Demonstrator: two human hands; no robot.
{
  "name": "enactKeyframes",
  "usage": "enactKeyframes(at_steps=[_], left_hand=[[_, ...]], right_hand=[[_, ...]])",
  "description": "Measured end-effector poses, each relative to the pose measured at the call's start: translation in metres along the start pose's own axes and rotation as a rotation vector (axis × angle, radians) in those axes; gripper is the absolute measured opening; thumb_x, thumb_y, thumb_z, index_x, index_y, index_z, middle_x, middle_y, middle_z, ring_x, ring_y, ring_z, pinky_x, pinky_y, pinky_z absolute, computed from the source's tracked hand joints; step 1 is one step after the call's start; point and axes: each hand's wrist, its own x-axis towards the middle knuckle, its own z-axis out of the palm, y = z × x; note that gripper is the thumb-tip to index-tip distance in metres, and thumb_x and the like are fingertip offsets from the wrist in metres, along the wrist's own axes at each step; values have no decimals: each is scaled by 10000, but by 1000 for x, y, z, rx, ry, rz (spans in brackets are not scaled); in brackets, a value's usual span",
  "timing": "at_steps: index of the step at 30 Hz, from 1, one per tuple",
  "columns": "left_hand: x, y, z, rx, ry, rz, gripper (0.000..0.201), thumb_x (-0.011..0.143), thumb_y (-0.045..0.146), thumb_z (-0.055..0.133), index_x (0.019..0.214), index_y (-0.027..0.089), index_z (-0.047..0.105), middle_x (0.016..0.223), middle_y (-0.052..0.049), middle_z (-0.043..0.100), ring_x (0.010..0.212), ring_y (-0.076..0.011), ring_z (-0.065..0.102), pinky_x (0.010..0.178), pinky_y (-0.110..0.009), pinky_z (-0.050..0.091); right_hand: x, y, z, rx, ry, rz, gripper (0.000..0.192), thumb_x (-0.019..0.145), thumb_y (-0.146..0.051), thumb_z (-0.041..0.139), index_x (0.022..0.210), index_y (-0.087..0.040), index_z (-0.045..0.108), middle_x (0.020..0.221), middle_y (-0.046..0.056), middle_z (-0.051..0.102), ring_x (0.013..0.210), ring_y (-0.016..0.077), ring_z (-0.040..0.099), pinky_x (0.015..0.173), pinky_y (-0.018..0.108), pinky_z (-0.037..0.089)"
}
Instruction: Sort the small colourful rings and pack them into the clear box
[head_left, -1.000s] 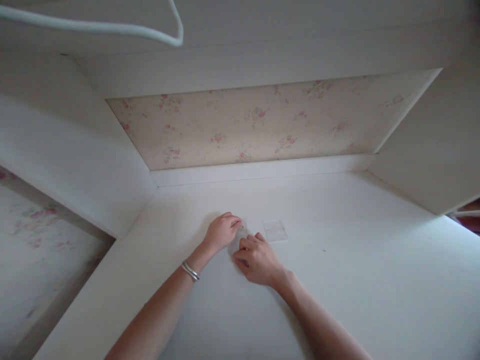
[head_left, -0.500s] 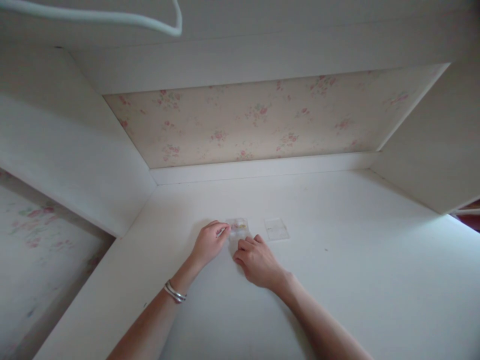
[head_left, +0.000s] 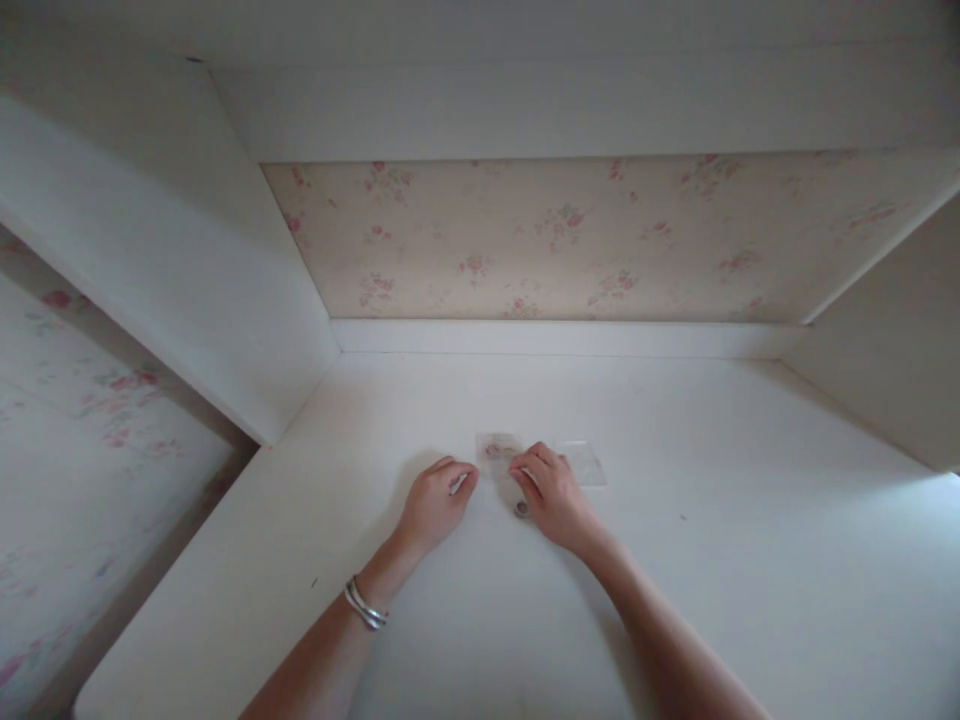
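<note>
My right hand point(head_left: 556, 495) rests curled on the little clear bag point(head_left: 501, 449) in the middle of the white table point(head_left: 750, 560), pinching nothing; my left hand point(head_left: 435, 500) sits loosely curled beside it, empty; I should press softly so the bag stays flat.

Nothing readable is showing anywhere: no words, numbers, brand marks or signs. The small clear packet point(head_left: 498, 447) lying just beyond the right hand point(head_left: 553, 492) is carrying only pinkish and yellowish blots (too small and blurred to tell whether any are print). The second clear packet point(head_left: 583, 462), just to the right of that hand, is looking blank. The wallpaper point(head_left: 570, 235) behind is bearing only a flower pattern, no lettering.
</note>
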Motion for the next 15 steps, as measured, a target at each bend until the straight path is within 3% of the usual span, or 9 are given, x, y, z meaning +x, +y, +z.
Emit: enactKeyframes(at_steps=[5, 12, 15], left_hand=[[-10, 16, 8, 78, -149, 56, 246, 911, 291, 430, 907, 225, 667, 837, -19, 612, 724, -121, 570, 674, -216, 438], [-16, 30, 13, 217, -235, 142, 229, 905, 303, 439, 968, 265, 656, 887, -2, 625, 750, -125, 599, 697, -227, 461], [-15, 32, 16, 243, -252, 165, 234, 906, 301, 433, 992, 273, 649, 887, 0, 623, 761, -128, 602, 695, -229, 468]], right_hand=[[10, 30, 12, 62, 193, 118, 164, 911, -248, 428, 881, -195, 581, 872, 51, 562, 823, 180, 531, 725, 306, 395], [23, 29, 20, -7, 155, 114, 176, 908, -242, 434, 889, -204, 605, 887, 43, 573, 817, 174, 546, 729, 310, 389], [23, 28, 17, 12, 208, 119, 189, 909, -259, 436, 885, -200, 614, 863, 42, 571, 799, 171, 545, 723, 307, 398]])
